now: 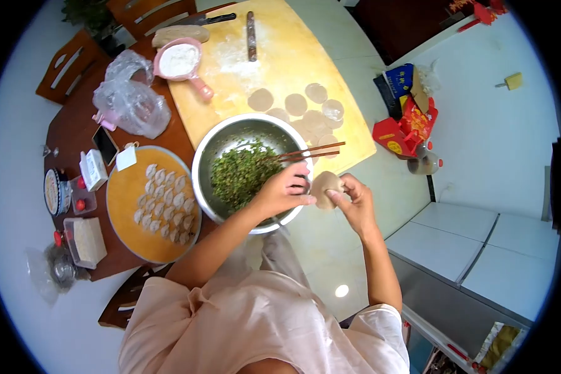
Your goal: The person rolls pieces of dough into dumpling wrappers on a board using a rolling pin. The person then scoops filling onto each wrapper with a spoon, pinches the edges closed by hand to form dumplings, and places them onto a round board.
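Observation:
A round, flat dumpling wrapper (323, 189) is pinched between the thumb and fingers of my right hand (356, 204), just off the right side of a steel bowl. My left hand (287, 190) is over the bowl's right rim, its fingers apart and its thumb tip close to the wrapper's left edge; whether they touch I cannot tell. The steel bowl (201, 168) holds chopped green filling (240, 174). Chopsticks (315, 149) lean in it, their ends sticking out to the right. More wrappers (296, 105) lie on the floured yellow board (349, 134) beyond the bowl.
Left of the bowl, a round tray (124, 215) carries rows of folded dumplings (162, 199). A pink scoop of flour (179, 60), dough (181, 35), a knife (215, 19) and a rolling pin (251, 37) lie farther back. A plastic bag (134, 100) and phone (105, 144) are at left.

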Demonstrator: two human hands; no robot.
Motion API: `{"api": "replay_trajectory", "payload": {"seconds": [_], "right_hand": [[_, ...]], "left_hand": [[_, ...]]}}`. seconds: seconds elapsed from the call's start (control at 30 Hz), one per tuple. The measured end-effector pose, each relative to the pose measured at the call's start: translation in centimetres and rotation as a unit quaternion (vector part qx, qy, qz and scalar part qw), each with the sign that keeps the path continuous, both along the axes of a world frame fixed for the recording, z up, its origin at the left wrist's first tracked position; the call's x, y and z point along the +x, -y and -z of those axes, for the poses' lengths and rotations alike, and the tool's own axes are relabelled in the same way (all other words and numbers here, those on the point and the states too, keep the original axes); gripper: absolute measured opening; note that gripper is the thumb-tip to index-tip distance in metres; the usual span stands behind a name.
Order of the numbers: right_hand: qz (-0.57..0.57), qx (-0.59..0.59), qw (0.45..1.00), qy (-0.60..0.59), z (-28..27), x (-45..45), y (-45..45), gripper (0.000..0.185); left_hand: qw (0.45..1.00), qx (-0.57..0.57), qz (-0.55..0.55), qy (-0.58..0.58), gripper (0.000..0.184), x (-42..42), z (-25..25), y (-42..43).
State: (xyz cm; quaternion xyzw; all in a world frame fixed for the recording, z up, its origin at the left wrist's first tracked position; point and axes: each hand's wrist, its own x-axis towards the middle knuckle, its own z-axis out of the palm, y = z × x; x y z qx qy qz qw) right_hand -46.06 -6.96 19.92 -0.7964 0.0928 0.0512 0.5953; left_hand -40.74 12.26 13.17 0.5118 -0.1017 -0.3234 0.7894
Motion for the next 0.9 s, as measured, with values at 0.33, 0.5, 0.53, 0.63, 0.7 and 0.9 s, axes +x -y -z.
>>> {"api": "replay_trajectory", "payload": {"seconds": [0.33, 0.5, 0.53, 0.63, 0.7, 0.9], "right_hand": [[-0.208, -0.449, 0.866, 0.066, 3.2, -5.5, -8.5, 0.047], [-0.276, -0.504, 0.817, 0.052, 7.2, -7.5, -10.4, 0.046], [-0.274, -0.516, 0.809, 0.061, 7.4, -7.4, -10.7, 0.043], [-0.251, -0.521, 0.809, 0.107, 7.6, -6.0, -11.1, 0.034], [-0.22, -0.498, 0.821, 0.171, 7.8, -4.7, -10.9, 0.032], [-0.115, -0.508, 0.828, 0.206, 6.2, -5.1, -9.1, 0.035]], "left_hand": [[0.96, 0.005, -0.242, -0.143, 0.035, -1.8, 1.8, -12.9], [0.95, -0.01, -0.267, -0.16, 0.037, -3.5, 2.4, -16.1], [0.947, -0.007, -0.276, -0.163, 0.036, -3.9, 2.4, -16.2], [0.948, -0.028, -0.272, -0.163, 0.039, -5.0, 3.1, -16.7], [0.943, -0.045, -0.277, -0.182, 0.037, -5.4, 3.5, -17.0], [0.922, -0.038, -0.33, -0.198, 0.031, -6.3, 4.5, -18.5]]}}
